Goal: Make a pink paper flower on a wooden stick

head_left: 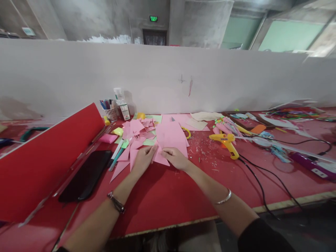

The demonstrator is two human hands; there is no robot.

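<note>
Pointed pink paper piece (162,159) at the near edge of the other paper, low over the red tabletop (162,199): the person has it pinched at both sides, left hand (144,159) and right hand (175,158) each closed, thumb against fingers. Just beyond, I see a larger, flat pink paper sheet (172,134), and left of it a loose heap of pink paper scraps (136,126). Further out on the person's left lies a black rectangular phone (88,175), near a tilted red board (52,157); over on the right, a yellow plastic glue gun (226,141).
</note>
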